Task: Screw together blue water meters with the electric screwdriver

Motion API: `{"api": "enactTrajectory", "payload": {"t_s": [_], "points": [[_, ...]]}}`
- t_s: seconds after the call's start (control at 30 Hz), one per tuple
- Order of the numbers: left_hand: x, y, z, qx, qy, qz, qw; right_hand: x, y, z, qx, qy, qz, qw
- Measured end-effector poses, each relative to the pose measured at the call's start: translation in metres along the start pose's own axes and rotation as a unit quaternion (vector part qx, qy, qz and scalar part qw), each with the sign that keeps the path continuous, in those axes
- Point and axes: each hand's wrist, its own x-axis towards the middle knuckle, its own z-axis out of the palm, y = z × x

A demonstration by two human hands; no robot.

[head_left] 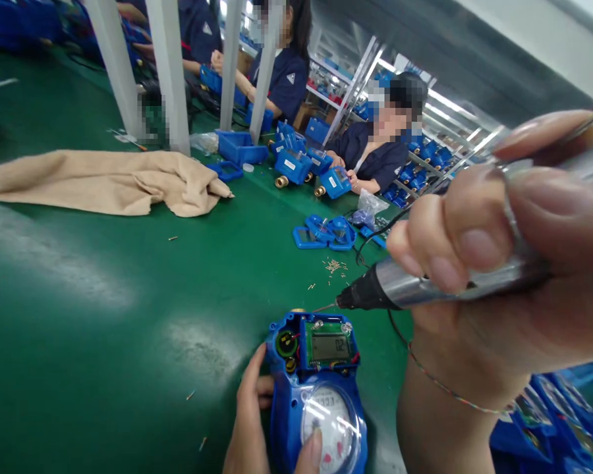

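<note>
Fingers (454, 240) of the right hand (479, 316) curl closed around a slim silver metal rotary pen tool (405, 289), its thin tip just beside a blue plastic water meter (286, 421) with an exposed green circuit board (329, 345). Left-hand fingers (250, 395) grip that meter, near, over a glossy green bench (103, 316).

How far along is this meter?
Done: the blue water meter is open, its circuit board seated, display showing digits. In hand: the left hand grips the meter; the right hand holds a silver pen-shaped tool, its tip at the meter's top edge. Left: no cover on; blue covers lie on the bench.
</note>
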Motion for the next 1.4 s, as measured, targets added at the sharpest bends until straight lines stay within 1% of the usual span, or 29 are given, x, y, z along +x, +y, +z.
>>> {"api": "enactTrajectory", "payload": {"t_s": [0.07, 0.13, 0.23, 0.37, 0.47, 0.53, 0.67, 0.77, 0.9, 0.97, 1.07, 1.13, 1.17, 1.2, 1.23, 1.27, 1.3, 1.33, 1.37, 1.4], "points": [[0.011, 0.001, -0.003, -0.03, -0.007, -0.046, 0.998, -0.001, 0.009, 0.002, 0.004, -0.023, 0.008, 1.0], [0.019, 0.001, -0.005, -0.046, -0.013, -0.075, 0.996, -0.003, 0.017, 0.0, 0.01, -0.042, 0.0, 0.999], [0.025, 0.001, -0.005, -0.056, -0.011, -0.085, 0.995, -0.005, 0.025, -0.005, 0.001, -0.04, -0.003, 0.999], [0.026, -0.002, -0.003, -0.058, -0.023, -0.083, 0.995, -0.006, 0.028, -0.005, -0.002, -0.043, 0.009, 0.999], [0.025, -0.005, 0.0, -0.049, -0.045, -0.076, 0.995, -0.006, 0.026, -0.004, -0.007, -0.053, 0.007, 0.999], [0.021, -0.004, 0.0, -0.043, -0.047, -0.063, 0.996, -0.006, 0.024, -0.003, -0.017, -0.07, 0.009, 0.997], [0.004, 0.001, -0.001, -0.023, -0.029, -0.002, 0.999, -0.005, 0.021, -0.003, -0.027, -0.104, 0.009, 0.994], [-0.008, 0.007, 0.0, -0.005, -0.012, 0.031, 0.999, -0.004, 0.023, -0.004, -0.026, -0.106, 0.011, 0.994], [-0.016, 0.011, 0.0, 0.042, -0.003, 0.058, 0.997, -0.004, 0.024, -0.009, 0.017, -0.112, 0.001, 0.994], [-0.017, 0.009, 0.0, 0.066, -0.003, 0.065, 0.996, -0.001, 0.021, -0.015, 0.026, -0.09, -0.017, 0.995], [-0.018, 0.005, -0.001, 0.095, -0.001, 0.067, 0.993, 0.011, 0.012, -0.033, 0.035, -0.008, -0.039, 0.999], [-0.02, 0.002, -0.002, 0.108, -0.009, 0.069, 0.992, 0.018, 0.01, -0.054, 0.015, 0.032, -0.052, 0.998], [-0.02, 0.001, -0.002, 0.11, -0.016, 0.069, 0.991, 0.02, 0.012, -0.067, -0.019, 0.04, -0.054, 0.998], [-0.02, 0.0, -0.003, 0.109, -0.023, 0.067, 0.992, 0.019, 0.016, -0.08, -0.075, 0.04, -0.042, 0.995], [-0.02, -0.001, -0.004, 0.103, -0.031, 0.062, 0.992, 0.017, 0.022, -0.095, -0.156, 0.039, -0.008, 0.987], [-0.019, -0.001, -0.005, 0.093, -0.036, 0.054, 0.994, 0.011, 0.03, -0.109, -0.249, 0.041, 0.026, 0.967], [-0.018, 0.0, -0.006, 0.082, -0.038, 0.044, 0.995, 0.003, 0.04, -0.122, -0.354, 0.031, 0.084, 0.931], [-0.017, 0.0, -0.006, 0.07, -0.038, 0.032, 0.996, -0.007, 0.051, -0.135, -0.456, 0.013, 0.148, 0.878], [-0.017, 0.002, -0.006, 0.06, -0.036, 0.016, 0.997, -0.018, 0.062, -0.146, -0.49, 0.007, 0.175, 0.854], [-0.016, 0.005, -0.006, 0.052, -0.034, -0.002, 0.998, -0.031, 0.074, -0.156, -0.51, 0.006, 0.189, 0.839]]}}
